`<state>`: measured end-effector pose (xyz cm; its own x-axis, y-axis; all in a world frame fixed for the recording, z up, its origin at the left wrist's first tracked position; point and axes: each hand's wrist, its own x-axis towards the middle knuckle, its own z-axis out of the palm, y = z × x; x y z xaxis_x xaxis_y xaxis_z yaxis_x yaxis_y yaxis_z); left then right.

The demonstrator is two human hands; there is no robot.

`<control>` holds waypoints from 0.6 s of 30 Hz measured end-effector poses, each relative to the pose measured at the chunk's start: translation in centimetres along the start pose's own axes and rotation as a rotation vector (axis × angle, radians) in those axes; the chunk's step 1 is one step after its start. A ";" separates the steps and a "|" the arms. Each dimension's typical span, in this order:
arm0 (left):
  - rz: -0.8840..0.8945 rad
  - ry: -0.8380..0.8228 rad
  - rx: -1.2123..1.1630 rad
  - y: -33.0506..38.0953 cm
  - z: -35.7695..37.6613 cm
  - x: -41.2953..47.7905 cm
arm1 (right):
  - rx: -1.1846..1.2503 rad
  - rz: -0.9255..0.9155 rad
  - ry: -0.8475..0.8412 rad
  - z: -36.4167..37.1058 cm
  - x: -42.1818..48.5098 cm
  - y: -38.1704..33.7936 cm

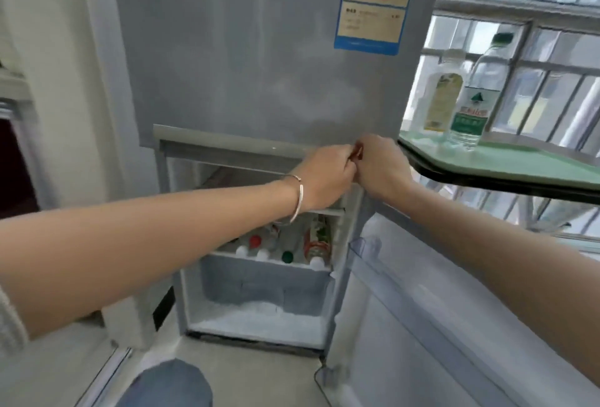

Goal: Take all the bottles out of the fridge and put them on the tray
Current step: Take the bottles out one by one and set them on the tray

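Observation:
The fridge's lower compartment (259, 293) stands open. On its shelf are several bottles: a red cap (255, 240), a green cap (287, 256) and white caps (316, 262) face me. My left hand (324, 176) and my right hand (380, 166) meet at the compartment's top right corner, above the shelf. Both are curled shut around a small red thing (357, 155); I cannot tell what it is. The green tray (526, 163) sits to the right at hand height. On it stand a green-capped water bottle (475, 94) and a yellow-labelled bottle (442, 98).
The lower fridge door (422, 309) hangs open to the right, below the tray, with a clear door shelf (367, 247). The upper door (259, 49) is closed. Frost covers the compartment floor (256, 319). My knee (165, 384) is at the bottom; windows fill the right.

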<state>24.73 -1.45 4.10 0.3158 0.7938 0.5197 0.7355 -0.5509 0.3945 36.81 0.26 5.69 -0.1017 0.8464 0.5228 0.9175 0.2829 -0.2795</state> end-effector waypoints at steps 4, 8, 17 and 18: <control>-0.091 -0.079 0.044 -5.4 0.1 -3.4 | 0.035 -0.022 -0.117 5.9 -1.5 -3.2; -0.196 -0.175 0.093 -12.8 2.1 -5.7 | 0.031 0.005 -0.298 13.1 -2.3 -5.1; -0.522 -0.297 0.219 -27.0 10.7 -4.9 | 0.194 0.220 -0.651 28.6 -1.5 -5.4; -0.569 -0.316 0.243 -27.8 11.7 -4.7 | 0.201 0.227 -0.653 29.7 -1.4 -5.1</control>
<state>9.80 13.14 -18.14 -0.0267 0.9994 0.0222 0.9400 0.0175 0.3406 20.88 11.03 -17.59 -0.1838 0.9735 -0.1361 0.8611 0.0927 -0.5000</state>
